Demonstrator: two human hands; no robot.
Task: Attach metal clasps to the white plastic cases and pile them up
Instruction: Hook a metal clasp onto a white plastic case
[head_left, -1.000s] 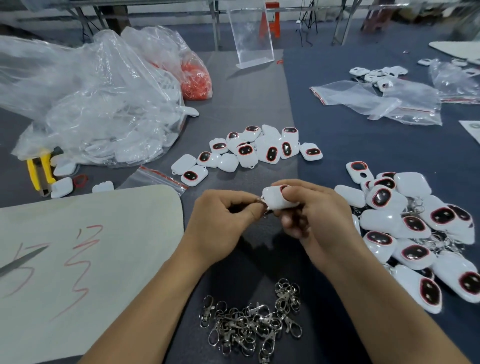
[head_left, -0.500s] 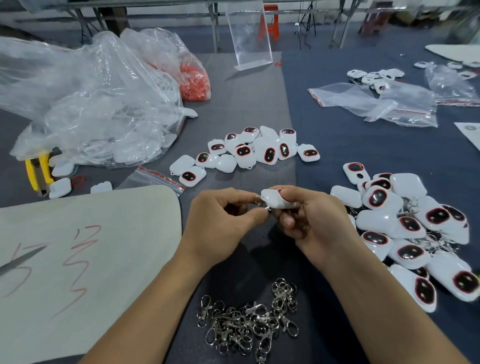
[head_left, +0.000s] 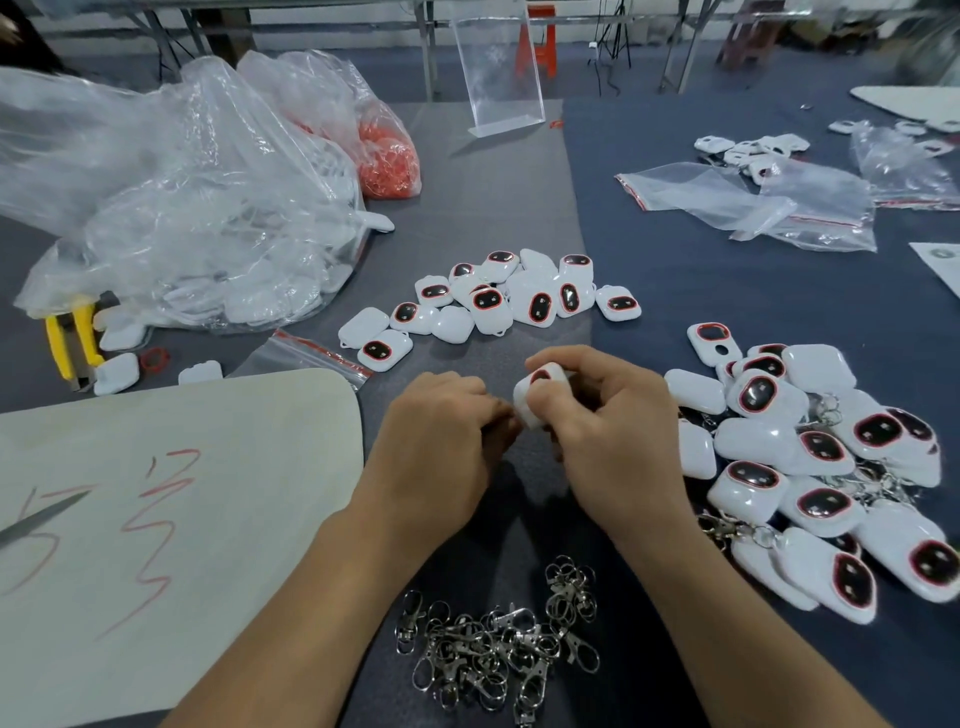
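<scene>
Right grip (head_left: 618, 441) is curled round one white case (head_left: 530, 400), holding it above the desk (head_left: 493, 197) with its lower corner turned to my left grip (head_left: 441, 441). Those fingers are pinched together there, but what they pinch is hidden; I judge a clasp. Loose clasps (head_left: 498, 654) lie near my wrists, bare cases (head_left: 509, 301) beyond, and the finished pile (head_left: 810, 457) close at right, with nothing between.

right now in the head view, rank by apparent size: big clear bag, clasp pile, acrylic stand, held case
1. big clear bag
2. clasp pile (nearer the camera, so unsure)
3. acrylic stand
4. held case
</scene>
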